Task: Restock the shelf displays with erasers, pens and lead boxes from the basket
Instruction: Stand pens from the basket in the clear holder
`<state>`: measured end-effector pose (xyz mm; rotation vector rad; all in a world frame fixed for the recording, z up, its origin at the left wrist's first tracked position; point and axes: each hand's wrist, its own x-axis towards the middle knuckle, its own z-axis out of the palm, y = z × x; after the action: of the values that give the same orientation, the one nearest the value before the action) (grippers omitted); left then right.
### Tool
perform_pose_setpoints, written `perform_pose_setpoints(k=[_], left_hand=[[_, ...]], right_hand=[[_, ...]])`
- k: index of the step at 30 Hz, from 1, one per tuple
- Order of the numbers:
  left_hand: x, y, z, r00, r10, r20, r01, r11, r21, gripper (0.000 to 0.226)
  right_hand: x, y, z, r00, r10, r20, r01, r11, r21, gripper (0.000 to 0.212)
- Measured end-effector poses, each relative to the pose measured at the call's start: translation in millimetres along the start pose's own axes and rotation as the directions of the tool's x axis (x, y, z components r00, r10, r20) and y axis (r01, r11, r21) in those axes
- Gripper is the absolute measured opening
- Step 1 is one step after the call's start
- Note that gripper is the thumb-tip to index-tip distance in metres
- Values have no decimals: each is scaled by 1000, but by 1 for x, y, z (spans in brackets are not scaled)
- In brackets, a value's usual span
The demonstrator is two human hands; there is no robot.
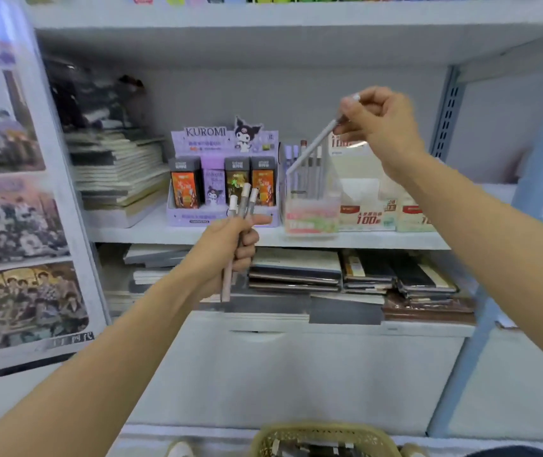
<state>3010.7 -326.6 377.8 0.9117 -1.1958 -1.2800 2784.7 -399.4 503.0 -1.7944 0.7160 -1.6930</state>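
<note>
Pinching a pale pen (313, 150) near its top end, the right hand (378, 123) in the upper right of the frame tilts it so its lower tip aims into the clear pen holder (309, 212) on the middle shelf (164, 230), right of centre, where other pens stand upright. The slant looks chosen to slide it in among them. The left hand (230, 245), at centre, grips a bundle of spare pens (242, 199) caps-up, seemingly a ready supply near the holder. The basket (322, 437) sits at the bottom edge, and the Kuromi display (222, 179) stands just left of the holder.
</note>
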Motion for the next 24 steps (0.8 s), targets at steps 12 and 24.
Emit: perform_pose_setpoints(k=[12, 24], left_hand=[[64, 37, 10, 982, 173, 70, -179, 980, 82, 30], [79, 32, 9, 993, 99, 65, -100, 995, 14, 29]], right_hand=[[62, 73, 15, 984, 72, 162, -14, 943, -333, 12], [71, 84, 24, 961, 102, 257, 28, 889, -456, 10]])
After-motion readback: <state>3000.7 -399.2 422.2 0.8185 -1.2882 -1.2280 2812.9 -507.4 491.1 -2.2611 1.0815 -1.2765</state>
